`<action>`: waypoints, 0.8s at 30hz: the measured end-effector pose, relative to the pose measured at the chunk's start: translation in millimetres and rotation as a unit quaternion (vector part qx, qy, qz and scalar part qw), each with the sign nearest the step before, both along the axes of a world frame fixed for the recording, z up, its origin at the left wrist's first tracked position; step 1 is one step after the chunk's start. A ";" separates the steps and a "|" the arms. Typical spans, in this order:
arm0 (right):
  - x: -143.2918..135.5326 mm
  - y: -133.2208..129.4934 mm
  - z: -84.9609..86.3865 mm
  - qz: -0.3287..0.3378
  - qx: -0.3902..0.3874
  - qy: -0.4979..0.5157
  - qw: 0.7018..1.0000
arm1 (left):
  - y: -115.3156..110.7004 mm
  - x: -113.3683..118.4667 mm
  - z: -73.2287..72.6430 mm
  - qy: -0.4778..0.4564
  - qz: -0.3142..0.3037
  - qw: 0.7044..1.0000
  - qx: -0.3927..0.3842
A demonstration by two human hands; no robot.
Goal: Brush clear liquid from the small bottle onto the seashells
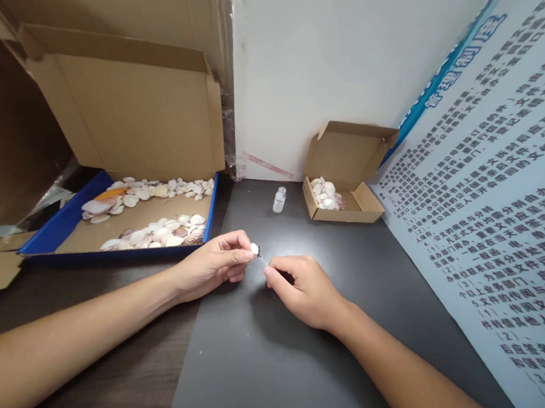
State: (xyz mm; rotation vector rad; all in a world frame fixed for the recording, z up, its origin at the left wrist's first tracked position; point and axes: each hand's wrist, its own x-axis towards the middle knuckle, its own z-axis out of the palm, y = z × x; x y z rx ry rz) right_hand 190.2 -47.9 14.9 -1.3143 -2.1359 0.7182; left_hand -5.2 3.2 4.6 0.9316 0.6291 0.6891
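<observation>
My left hand (pixel 222 260) pinches a small white shell (pixel 254 248) between thumb and fingertips. My right hand (pixel 300 288) is closed on a thin pale stick (pixel 262 261), whose far end points at the shell. A small dark mark or tip shows where stick and shell meet; I cannot make out which of the two it belongs to. Behind the hands, a small clear glass bottle (pixel 279 201) stands upright without a visible cap. Both hands are raised slightly over the dark mat (pixel 235 369).
To the left, an open blue-sided cardboard box (pixel 89 227) holds shells in two groups. At the back right, a smaller open cardboard box (pixel 349 217) contains white shells and a few reddish ones. A white wall and a printed sheet (pixel 491 207) bound the table.
</observation>
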 end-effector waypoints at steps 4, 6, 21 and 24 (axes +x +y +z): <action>0.6 1.2 -1.6 -0.018 -0.006 -0.004 1.000 | -0.2 0.0 -0.6 0.005 -0.004 1.000 0.001; 1.3 2.1 -2.0 -0.035 -0.011 -0.005 0.999 | -0.3 0.1 -0.5 0.007 -0.009 1.000 0.002; 1.5 -1.2 1.0 0.003 -0.024 0.025 0.999 | 0.6 -0.5 1.3 -0.026 0.007 1.000 -0.009; 1.4 0.1 0.1 -0.017 -0.023 0.024 0.999 | 1.4 -1.5 1.0 -0.021 -0.008 1.000 -0.011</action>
